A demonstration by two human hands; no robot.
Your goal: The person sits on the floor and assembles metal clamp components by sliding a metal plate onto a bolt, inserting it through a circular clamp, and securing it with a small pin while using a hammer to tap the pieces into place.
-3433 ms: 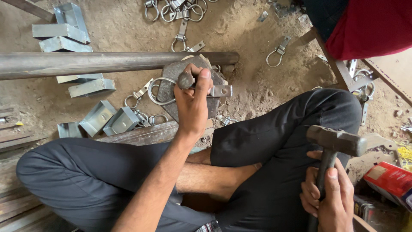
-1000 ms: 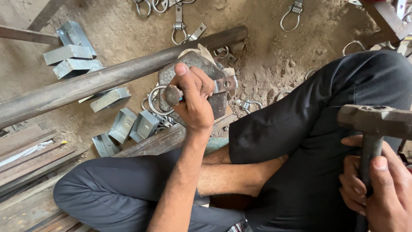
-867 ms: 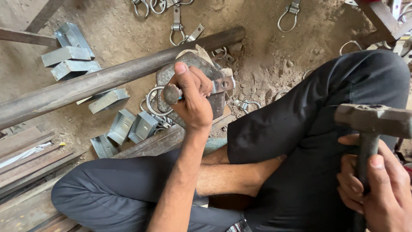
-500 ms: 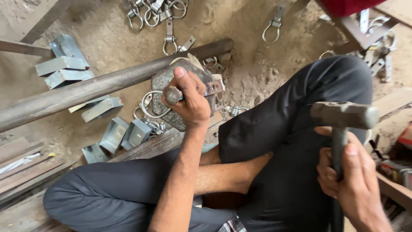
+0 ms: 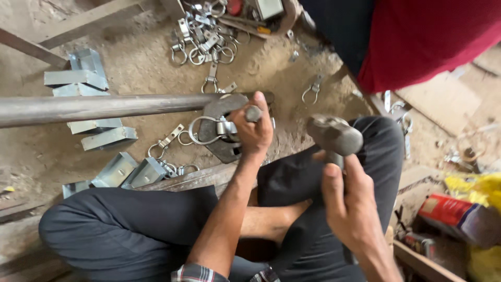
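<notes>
Hiding most of a short steel punch (image 5: 253, 113), the left hand (image 5: 251, 133) wraps its fingers tight around it, only the rounded top showing, over a ring clip (image 5: 209, 130) on a dark plate (image 5: 222, 128) (its far edge lost under the pipe (image 5: 104, 107)). The right hand (image 5: 349, 203) is clenched on a hammer (image 5: 334, 136), whose blunt grey head is blurred and whose handle is mostly covered.
</notes>
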